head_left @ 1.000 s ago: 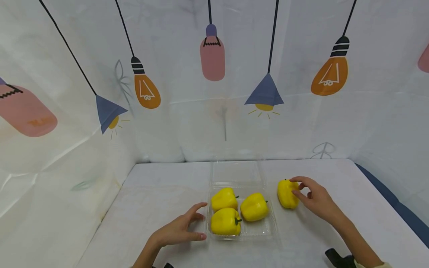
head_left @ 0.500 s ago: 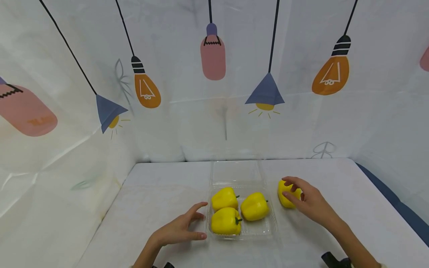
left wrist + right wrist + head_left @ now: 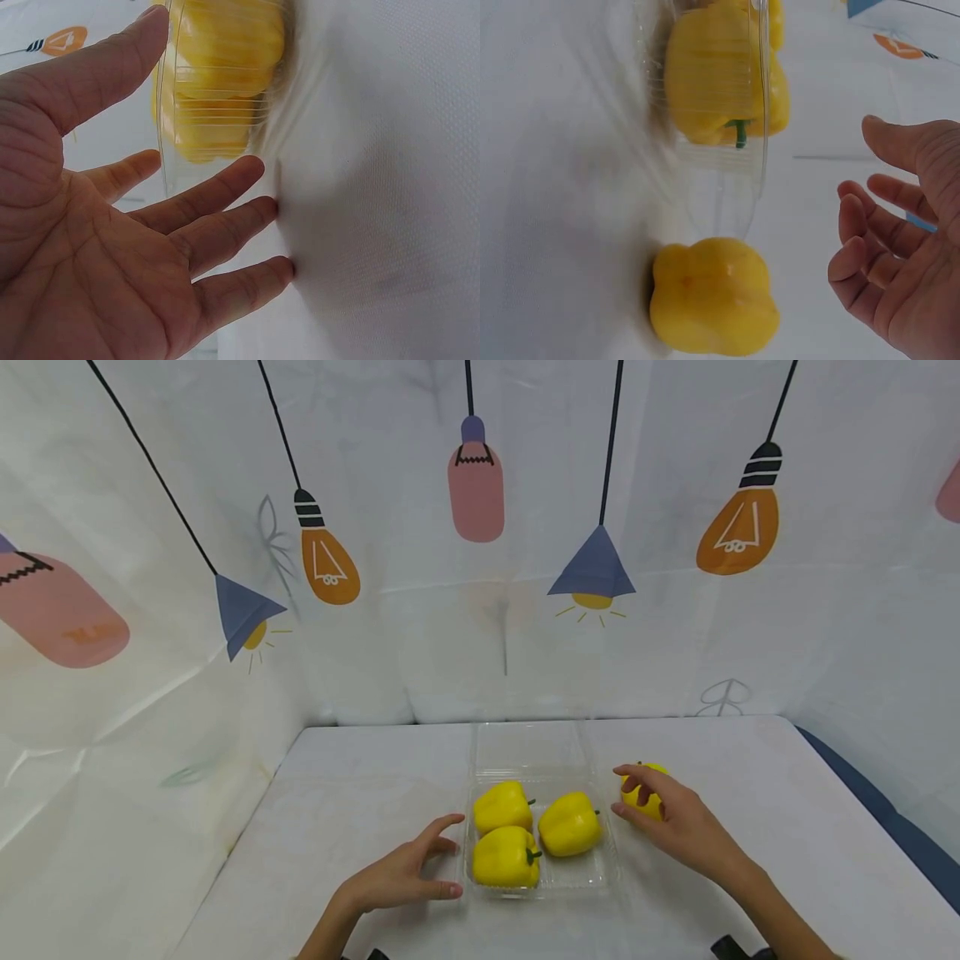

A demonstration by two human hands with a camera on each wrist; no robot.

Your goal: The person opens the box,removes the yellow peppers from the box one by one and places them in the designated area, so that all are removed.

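Observation:
Three yellow bell peppers, one at the back left [image 3: 502, 806], one at the front left [image 3: 506, 857] and one on the right [image 3: 570, 824], sit in a clear plastic clamshell box [image 3: 577, 878]. A loose bell pepper [image 3: 712, 296] rests on the table right of the box. My left hand [image 3: 393, 872] lies at the box's left side, fingers spread and touching the tabletop in the left wrist view. Above the table, my right hand [image 3: 686, 827] partly covers the loose pepper in the head view. The right wrist view shows this hand apart from the pepper, its loosely bent fingers holding nothing.
The box's transparent lid [image 3: 528, 747] is folded back, flat toward the table's rear edge. A white table [image 3: 360, 777] carries everything. Behind and on the left hangs a pale sheet [image 3: 420, 643] printed with lamps.
From beside the loose pepper, my right hand has moved left across it toward the box. The left hand and the peppers have stayed in place.

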